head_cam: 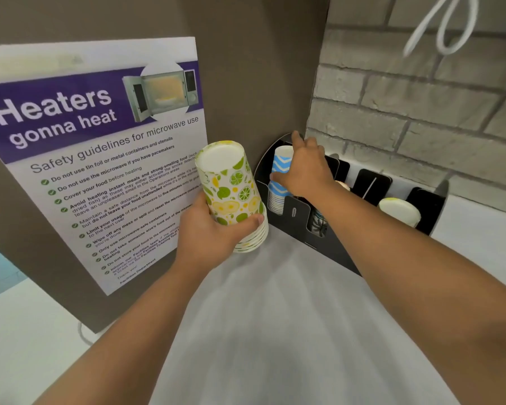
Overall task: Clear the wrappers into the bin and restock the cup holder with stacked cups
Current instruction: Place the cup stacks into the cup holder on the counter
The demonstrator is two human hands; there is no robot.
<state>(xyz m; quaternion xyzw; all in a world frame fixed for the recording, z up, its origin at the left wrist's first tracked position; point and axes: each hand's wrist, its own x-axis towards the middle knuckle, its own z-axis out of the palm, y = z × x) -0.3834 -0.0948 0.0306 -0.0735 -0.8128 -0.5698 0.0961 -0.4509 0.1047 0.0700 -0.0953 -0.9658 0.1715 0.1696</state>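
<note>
Behind right hand (306,171) — gripping blue cups (281,163) — holder (301,220) hidden; left hand (209,232) grips lime stack (231,188).

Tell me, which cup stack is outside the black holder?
The lemon-and-lime stack, gripped by the left hand. The blue-striped stack sits in the holder.

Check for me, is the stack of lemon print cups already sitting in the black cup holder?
No, the left hand holds the lemon print cups above the counter, beside the black cup holder.
</note>
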